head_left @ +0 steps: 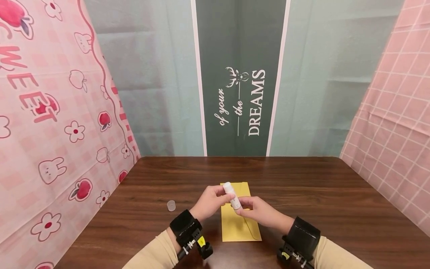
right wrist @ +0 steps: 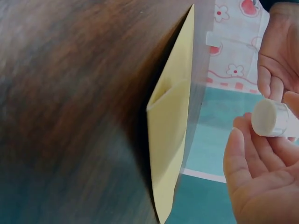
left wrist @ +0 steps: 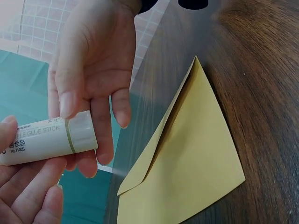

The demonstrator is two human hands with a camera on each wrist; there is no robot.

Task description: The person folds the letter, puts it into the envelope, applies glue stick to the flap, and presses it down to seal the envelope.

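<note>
A white glue stick (head_left: 234,201) (left wrist: 39,142) (right wrist: 267,117) is held tilted above a yellow envelope (head_left: 236,229) (left wrist: 201,158) (right wrist: 170,135). My left hand (head_left: 209,202) (left wrist: 28,193) grips its body between thumb and fingers. At the lower end, past a thin band, the thumb and fingers of my right hand (head_left: 261,212) (left wrist: 96,70) (right wrist: 257,179) pinch it from either side. Printed lettering faces the left wrist camera. Below the hands the envelope lies on the table, its flap edge raised slightly.
A small translucent round cap (head_left: 171,206) stands on the dark wooden table (head_left: 302,179), left of the envelope. Patterned pink cloths hang at both sides, and a green cloth (head_left: 242,45) with lettering hangs behind the table.
</note>
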